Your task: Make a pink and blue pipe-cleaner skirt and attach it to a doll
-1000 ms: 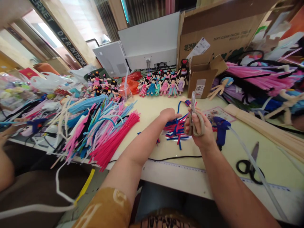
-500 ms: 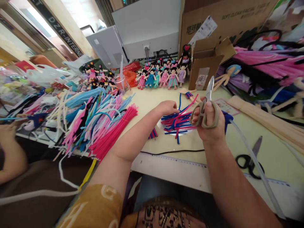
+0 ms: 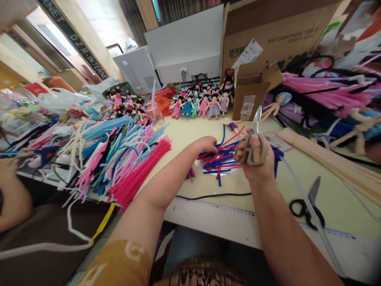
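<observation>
My left hand [image 3: 207,144], its fingers curled together, pinches at the left end of a loose pile of blue and hot-pink pipe cleaner pieces [image 3: 223,157]. The fingertips are partly hidden, so how many strands they hold does not show. Upright in my right hand [image 3: 259,165] are scissors [image 3: 252,147] with beige handles, blades pointing up and almost together. Just left of the pile lies a small blue-and-pink striped piece [image 3: 190,173]. Behind my right hand a blue glue gun [image 3: 277,157] is mostly hidden.
Bundles of coloured pipe cleaners [image 3: 119,143] spread at left, and small dolls [image 3: 199,103] stand at the back beside a cardboard box [image 3: 248,95]. Black-handled scissors [image 3: 309,208] and beige pipe cleaners [image 3: 327,157] lie at right. Another person's arm [image 3: 13,190] shows far left.
My view has tilted up slightly and shifted a little. My left hand has settled against the left end of the pile; my right hand still holds the scissors upright.
</observation>
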Demonstrator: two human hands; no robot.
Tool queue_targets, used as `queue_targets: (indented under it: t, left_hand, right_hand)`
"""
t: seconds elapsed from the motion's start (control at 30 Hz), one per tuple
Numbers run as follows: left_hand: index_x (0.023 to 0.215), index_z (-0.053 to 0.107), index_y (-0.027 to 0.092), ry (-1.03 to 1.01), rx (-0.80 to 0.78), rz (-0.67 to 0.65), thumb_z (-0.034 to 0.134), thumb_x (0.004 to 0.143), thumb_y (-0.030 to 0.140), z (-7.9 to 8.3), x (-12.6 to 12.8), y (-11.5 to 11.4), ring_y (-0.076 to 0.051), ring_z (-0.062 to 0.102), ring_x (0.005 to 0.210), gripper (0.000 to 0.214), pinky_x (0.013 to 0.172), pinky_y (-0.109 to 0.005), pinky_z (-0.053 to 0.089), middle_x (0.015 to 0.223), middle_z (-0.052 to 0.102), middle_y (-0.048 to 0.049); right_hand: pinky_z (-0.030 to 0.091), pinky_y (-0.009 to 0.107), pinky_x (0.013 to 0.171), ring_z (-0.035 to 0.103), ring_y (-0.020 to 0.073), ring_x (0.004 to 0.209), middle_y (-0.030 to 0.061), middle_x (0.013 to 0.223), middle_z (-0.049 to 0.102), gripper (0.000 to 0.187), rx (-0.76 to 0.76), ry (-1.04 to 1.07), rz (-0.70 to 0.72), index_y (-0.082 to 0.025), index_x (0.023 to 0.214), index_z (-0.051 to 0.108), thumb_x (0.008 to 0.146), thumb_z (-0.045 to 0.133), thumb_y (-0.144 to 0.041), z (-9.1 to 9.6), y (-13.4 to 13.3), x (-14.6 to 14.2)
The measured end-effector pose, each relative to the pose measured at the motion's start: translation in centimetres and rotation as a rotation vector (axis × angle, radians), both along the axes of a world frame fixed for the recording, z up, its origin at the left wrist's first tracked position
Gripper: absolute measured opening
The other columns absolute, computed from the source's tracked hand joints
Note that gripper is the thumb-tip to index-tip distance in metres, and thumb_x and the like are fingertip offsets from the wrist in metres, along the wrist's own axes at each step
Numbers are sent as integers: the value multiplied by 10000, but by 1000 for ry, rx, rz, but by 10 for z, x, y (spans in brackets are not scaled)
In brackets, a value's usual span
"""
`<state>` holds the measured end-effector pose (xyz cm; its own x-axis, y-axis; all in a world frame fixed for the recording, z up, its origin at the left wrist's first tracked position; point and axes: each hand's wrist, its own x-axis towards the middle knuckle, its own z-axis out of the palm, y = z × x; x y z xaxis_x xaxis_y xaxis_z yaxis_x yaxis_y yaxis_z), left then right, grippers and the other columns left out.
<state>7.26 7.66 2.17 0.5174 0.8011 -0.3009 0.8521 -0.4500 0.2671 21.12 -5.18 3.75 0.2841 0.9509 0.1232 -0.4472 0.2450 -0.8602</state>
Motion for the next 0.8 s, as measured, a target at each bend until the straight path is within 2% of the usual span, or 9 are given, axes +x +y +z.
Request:
queue_targets:
  t: [0.17,0.33,0.47,0.57,0.63,0.7,0.8]
  left_hand:
    - [783,637,186,-65,-26,28,623,693,276,7,-11,6,-180,573,714,129,639,-251,411,730,644,-19]
    - [912,575,177,-88,-77,79,594,734,241,7,-18,7,-149,578,721,190,642,-234,432,852,648,-22]
    - [1012,533,180,-145,-187,123,540,811,397,7,-24,4,-145,596,679,296,589,-238,448,867,651,-39]
    - [1093,538,178,-132,-162,84,629,715,511,10,-27,2,-178,612,829,512,683,-255,472,997,654,-56]
    - [1108,567,177,-43,-74,37,696,645,466,11,-27,2,-201,593,947,561,775,-259,462,1082,644,-56]
    - [1058,614,175,50,-49,12,702,638,403,9,-27,1,-202,591,958,485,795,-253,451,1072,656,-48]
    - [936,661,166,105,-82,28,668,672,353,3,-26,-2,-182,611,849,323,734,-241,452,946,686,-40]
  right_hand:
    - [425,182,411,521,73,463,-60,644,546,327,18,49,6,-239,1034,549,807,628,-460,0,1,1]
    - [418,182,384,525,79,439,-67,613,557,337,39,113,9,-233,1009,556,779,665,-454,-2,3,2]
    - [424,183,379,531,81,436,-68,609,569,335,41,131,11,-229,1012,562,773,675,-435,-2,4,3]
    - [424,182,374,530,81,428,-69,599,568,343,44,139,10,-220,1000,561,761,684,-433,0,3,2]
    - [421,180,369,527,81,419,-71,591,566,356,42,141,11,-215,995,558,751,690,-438,1,3,2]
    - [417,179,364,526,81,413,-72,587,565,365,38,141,12,-213,992,554,745,694,-441,1,2,2]
    - [417,178,363,528,80,415,-74,588,565,368,40,141,7,-211,990,551,744,696,-444,1,2,2]
